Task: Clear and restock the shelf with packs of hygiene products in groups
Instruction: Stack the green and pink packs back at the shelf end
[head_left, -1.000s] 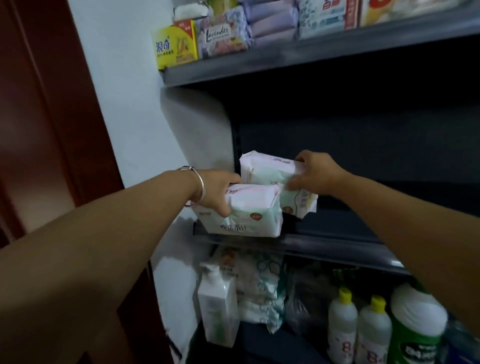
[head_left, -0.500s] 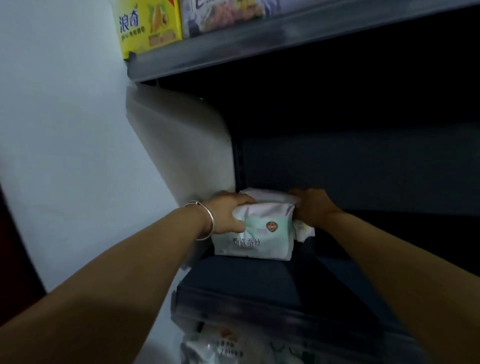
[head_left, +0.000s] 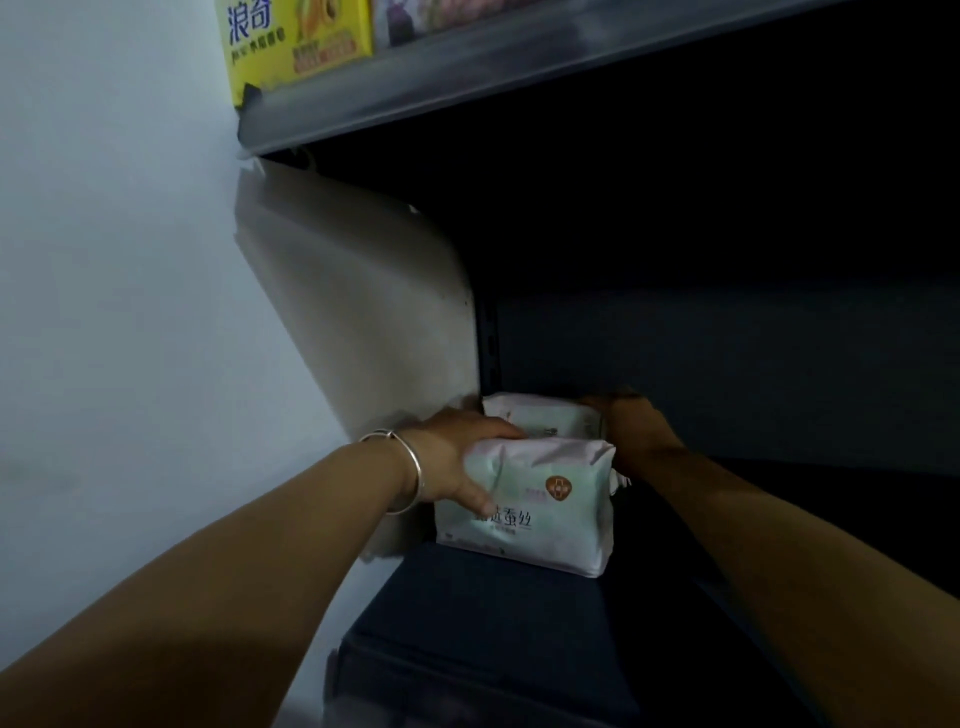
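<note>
Wall (head_left: 114, 260), pale and plain, fills the left of the frame. A dark shelf (head_left: 493, 623) runs up the lower centre, under a grey upper shelf (head_left: 467, 78) carrying a yellow box (head_left: 298, 44) at the top. Two packs stand at the shelf's left rear corner. The front pack (head_left: 540, 509) stands upright, long axis across the frame, printed face toward the camera; the rear pack (head_left: 545, 418) sits touching behind it, lying the same way. The left hand (head_left: 457, 462), bangle (head_left: 410, 470) on its wrist, grips the front pack's left end, thumb on the face, fingers curled over the top. The right hand (head_left: 631, 436) reaches to the packs' right ends; its fingers are hidden, so its grip cannot be told.
</note>
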